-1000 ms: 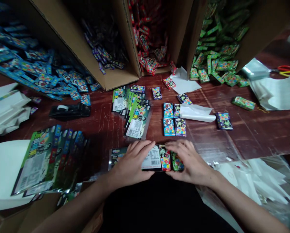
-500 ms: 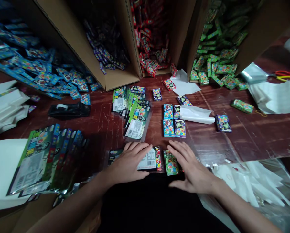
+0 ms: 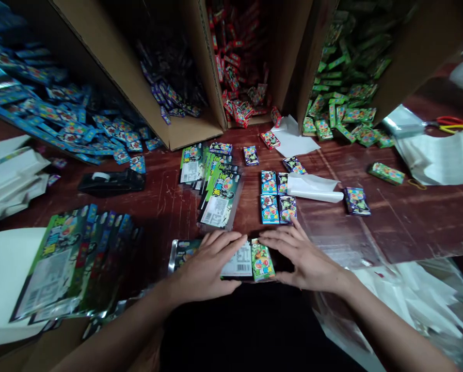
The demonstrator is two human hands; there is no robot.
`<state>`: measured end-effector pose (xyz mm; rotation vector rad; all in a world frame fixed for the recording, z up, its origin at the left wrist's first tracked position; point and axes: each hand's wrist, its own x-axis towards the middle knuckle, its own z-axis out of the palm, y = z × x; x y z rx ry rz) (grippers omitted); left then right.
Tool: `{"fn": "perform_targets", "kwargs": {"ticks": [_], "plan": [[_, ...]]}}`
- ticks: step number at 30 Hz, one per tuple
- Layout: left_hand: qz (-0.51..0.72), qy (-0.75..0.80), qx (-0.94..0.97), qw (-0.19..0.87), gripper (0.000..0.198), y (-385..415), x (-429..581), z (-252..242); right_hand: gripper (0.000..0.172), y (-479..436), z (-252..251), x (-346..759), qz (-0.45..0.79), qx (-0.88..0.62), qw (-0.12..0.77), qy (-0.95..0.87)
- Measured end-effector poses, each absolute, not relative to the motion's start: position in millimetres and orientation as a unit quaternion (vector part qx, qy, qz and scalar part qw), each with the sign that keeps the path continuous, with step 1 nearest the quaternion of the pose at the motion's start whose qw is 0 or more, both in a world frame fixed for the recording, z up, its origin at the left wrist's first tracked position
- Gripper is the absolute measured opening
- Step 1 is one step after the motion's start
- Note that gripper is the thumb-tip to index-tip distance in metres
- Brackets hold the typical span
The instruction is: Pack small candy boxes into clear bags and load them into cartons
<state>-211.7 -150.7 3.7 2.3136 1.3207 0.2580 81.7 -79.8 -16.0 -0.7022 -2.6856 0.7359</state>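
Note:
My left hand [image 3: 210,261] lies across a dark printed pouch [image 3: 237,263] with a white label, fingers at its far edge and thumb at its near edge. At the pouch's right end, a small green box [image 3: 262,260] sits against it. My right hand [image 3: 304,256] holds this box by its right side, fingertips at the far corner and thumb at the near one. The red box's place at that end is hidden now. Just beyond, blue boxes [image 3: 269,209] and purple boxes [image 3: 287,209] lie in a block beside a rolled white paper [image 3: 314,187].
Cardboard cartons [image 3: 194,132] of blue, purple, red and green boxes line the back. Printed pouches [image 3: 219,201] lie mid-table, with more pouches [image 3: 53,263] at left. A black tape dispenser [image 3: 111,183], scissors [image 3: 453,124] and a clear bag of white papers [image 3: 413,294] are around.
My right hand has closed on the green box and moved it left against the pouch's end, where red showed before. My left hand has stayed on the pouch.

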Motion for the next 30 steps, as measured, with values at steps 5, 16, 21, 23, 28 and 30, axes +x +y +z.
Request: {"fn": "perform_targets", "kwargs": {"ticks": [5,16,21,23,28,30], "plan": [[0.117,0.535,0.814,0.192,0.09,-144.8,-203.9,7.2,0.07,-72.7,-1.5,89.3,0.168,-0.317,0.175,-0.917],[0.202,0.592,0.771,0.119,0.084,-127.3,-185.6,3.2,0.067,-54.8,15.4,67.7,0.2,-0.304,0.168,-0.916],[0.229,0.603,0.754,0.124,0.084,-116.3,-199.0,2.8,0.072,-19.1,27.1,51.6,0.255,-0.228,0.136,-0.93],[0.241,0.618,0.735,0.139,0.089,-112.8,-207.1,2.6,0.073,1.4,34.0,40.0,0.281,-0.184,0.113,-0.935],[0.294,0.671,0.629,0.262,0.102,-99.1,-223.1,1.6,0.092,44.4,46.5,5.7,0.349,-0.095,0.052,-0.931],[0.355,0.677,0.561,0.319,0.086,-91.5,-225.6,0.4,0.093,49.5,44.8,-7.9,0.369,-0.097,0.061,-0.922]]}}
